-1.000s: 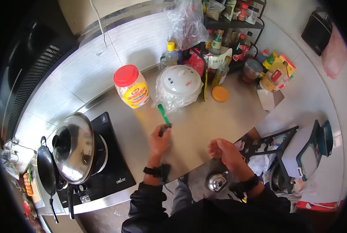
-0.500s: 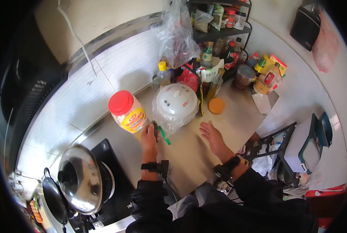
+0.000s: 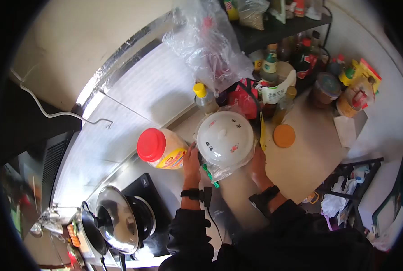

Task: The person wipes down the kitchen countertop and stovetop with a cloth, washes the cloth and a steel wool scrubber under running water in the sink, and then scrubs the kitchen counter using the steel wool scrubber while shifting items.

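A white lidded pot [image 3: 225,137] with small red and dark flower marks stands on a clear plastic bag. My left hand [image 3: 192,163] is at the pot's left side and my right hand [image 3: 258,165] at its right side, both with fingers against the bagged rim; the fingertips are partly hidden. A green plastic item [image 3: 210,176] lies just in front of the bag, between my hands. Left of my left hand is a jar [image 3: 172,153] with a red lid and yellow label.
An orange lid [image 3: 284,135] lies right of the pot. Bottles and a black rack [image 3: 278,36] stand behind. At the left are a hob, a pan with a steel lid [image 3: 116,219] and a second pan. More bottles and a jar [image 3: 326,88] stand at the back right.
Both hands have moved to the sides of the pot. The dark scrubber-like thing that was in my left hand no longer shows. The view has shifted, and the pot looks nearer.
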The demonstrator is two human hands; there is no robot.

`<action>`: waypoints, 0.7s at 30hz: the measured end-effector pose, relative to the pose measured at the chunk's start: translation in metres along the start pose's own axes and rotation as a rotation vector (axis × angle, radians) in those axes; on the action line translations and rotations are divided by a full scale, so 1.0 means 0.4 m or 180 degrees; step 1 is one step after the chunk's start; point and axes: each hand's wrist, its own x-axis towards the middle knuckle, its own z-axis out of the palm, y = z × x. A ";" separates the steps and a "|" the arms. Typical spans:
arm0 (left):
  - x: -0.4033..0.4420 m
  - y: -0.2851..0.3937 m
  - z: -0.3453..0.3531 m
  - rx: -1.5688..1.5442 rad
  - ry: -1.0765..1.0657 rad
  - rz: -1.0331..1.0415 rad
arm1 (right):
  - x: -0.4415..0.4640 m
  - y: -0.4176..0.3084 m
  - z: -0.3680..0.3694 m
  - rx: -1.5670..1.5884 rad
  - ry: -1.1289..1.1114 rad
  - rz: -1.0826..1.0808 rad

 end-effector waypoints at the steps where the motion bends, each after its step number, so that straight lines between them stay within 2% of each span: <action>1: 0.012 0.000 0.005 -0.0043 -0.0058 -0.0046 | 0.021 0.005 -0.007 0.0150 -0.0131 0.0155; 3: 0.013 0.025 0.019 -0.0143 -0.0183 -0.0109 | 0.051 0.053 -0.009 0.0995 -0.0229 0.0485; 5: 0.022 0.006 -0.004 0.0784 -0.0372 0.0294 | 0.072 0.103 -0.030 0.1475 -0.0457 0.0725; 6: 0.037 -0.003 -0.001 0.0302 -0.0369 -0.0072 | 0.078 0.123 -0.013 0.1428 -0.0344 0.0372; 7: 0.051 -0.014 0.004 -0.0194 -0.0366 -0.0427 | 0.080 0.137 -0.015 0.1457 -0.0319 0.0351; 8: 0.041 -0.006 0.022 -0.0221 -0.0222 -0.0363 | 0.057 0.100 -0.010 0.1475 -0.0282 0.0344; 11: 0.070 -0.104 0.003 0.0594 -0.0136 0.0352 | 0.033 0.059 -0.030 0.0979 -0.0458 -0.0036; 12: 0.041 -0.085 0.019 0.1275 0.0073 0.0896 | 0.017 0.047 -0.035 0.0883 -0.0448 -0.0120; 15: -0.047 0.007 0.044 0.0437 -0.0238 -0.0213 | -0.047 -0.033 -0.032 0.0910 -0.0157 -0.0221; 16: -0.073 0.029 0.049 0.0344 -0.0273 -0.0250 | -0.064 -0.129 -0.014 0.1201 -0.0193 0.0344; 19: -0.149 0.011 0.042 -0.0117 -0.0203 0.0071 | -0.081 -0.071 -0.104 0.0248 -0.0782 -0.0607; 20: -0.193 0.006 0.041 -0.0488 -0.0120 0.0045 | -0.109 -0.061 -0.128 0.0663 -0.0774 -0.0060; 21: -0.236 0.018 0.019 -0.0192 0.0003 -0.0230 | -0.142 -0.065 -0.131 0.1093 -0.0729 0.0453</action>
